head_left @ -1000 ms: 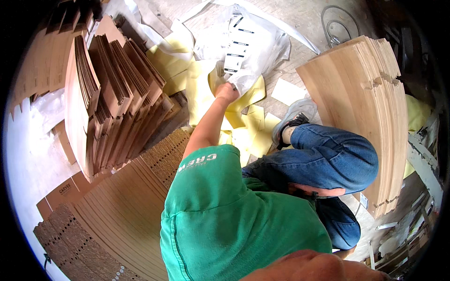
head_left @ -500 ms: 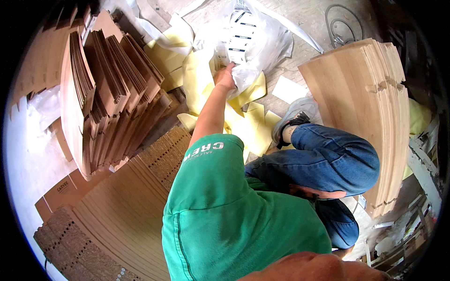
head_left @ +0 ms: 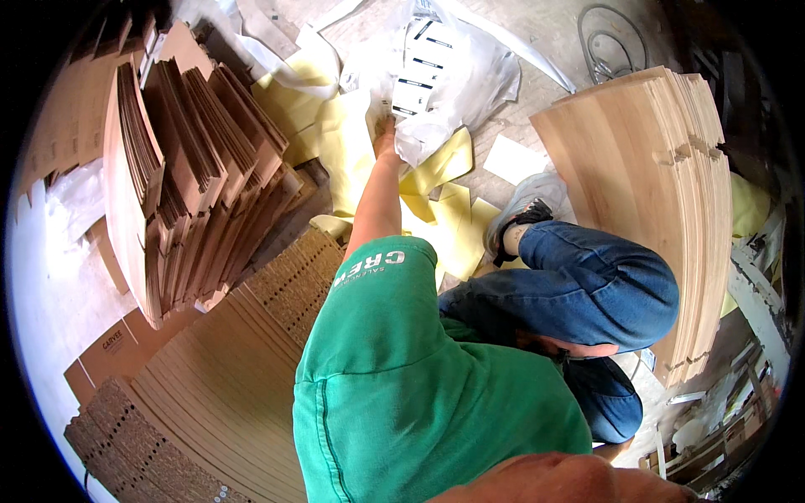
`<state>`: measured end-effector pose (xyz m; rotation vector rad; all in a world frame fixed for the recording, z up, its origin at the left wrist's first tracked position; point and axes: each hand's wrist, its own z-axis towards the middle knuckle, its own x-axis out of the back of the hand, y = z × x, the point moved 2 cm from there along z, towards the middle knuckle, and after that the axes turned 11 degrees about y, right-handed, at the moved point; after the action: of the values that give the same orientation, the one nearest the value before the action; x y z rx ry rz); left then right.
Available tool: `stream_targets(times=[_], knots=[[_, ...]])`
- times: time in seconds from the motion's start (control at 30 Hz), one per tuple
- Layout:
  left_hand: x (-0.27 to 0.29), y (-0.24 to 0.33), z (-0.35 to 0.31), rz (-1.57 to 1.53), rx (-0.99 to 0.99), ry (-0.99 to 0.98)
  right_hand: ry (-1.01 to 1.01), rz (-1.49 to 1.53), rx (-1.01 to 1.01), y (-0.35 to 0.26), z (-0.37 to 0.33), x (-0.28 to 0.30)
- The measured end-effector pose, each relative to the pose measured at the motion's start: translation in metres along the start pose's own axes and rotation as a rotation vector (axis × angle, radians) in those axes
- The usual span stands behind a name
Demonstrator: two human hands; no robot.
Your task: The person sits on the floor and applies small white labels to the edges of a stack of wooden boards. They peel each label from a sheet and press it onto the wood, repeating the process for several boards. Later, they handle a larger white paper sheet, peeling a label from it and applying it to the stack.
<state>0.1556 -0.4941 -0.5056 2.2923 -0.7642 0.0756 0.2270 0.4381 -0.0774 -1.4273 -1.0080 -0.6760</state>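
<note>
My left arm stretches forward over the floor, and my left hand (head_left: 386, 141) is at the near edge of a crumpled clear plastic bag (head_left: 486, 80). Plastic covers the fingers, so their grip cannot be made out. Inside or beneath the plastic lies a white printed sheet or pack (head_left: 426, 63) with black bars. Yellow sheets (head_left: 348, 151) lie crumpled beside and under the wrist. My right hand is hidden; only a strip of skin shows between my bent legs.
Brown panels (head_left: 201, 151) stand in leaning stacks at the left. Drilled boards (head_left: 285, 277) lie nearer. A wood-grain panel stack (head_left: 604, 142) is at the right, with a coiled cable (head_left: 616, 42) behind it. My shoe (head_left: 528, 210) is beside a white sheet (head_left: 513, 159).
My left hand has shifted left and slipped further under the plastic, hiding the thumb that showed before. The printed white sheet or pack has moved slightly left with it.
</note>
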Motion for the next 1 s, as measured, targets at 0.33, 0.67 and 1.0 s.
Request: stream_targets(times=[0.33,0.67,1.0], knots=[[-0.053,0.056,-0.112,1.188,-0.631,0.421,0.056,0.002,-0.014,-0.001,-0.010,0.017],[-0.001,0.117,-0.250,0.050,-0.948,0.267,0.265,0.229,0.033,-0.016,0.023,0.010],[-0.126,0.239,-0.627,-0.566,-0.293,-0.905,-0.574,0.625,0.946,-0.202,-0.233,-0.062]])
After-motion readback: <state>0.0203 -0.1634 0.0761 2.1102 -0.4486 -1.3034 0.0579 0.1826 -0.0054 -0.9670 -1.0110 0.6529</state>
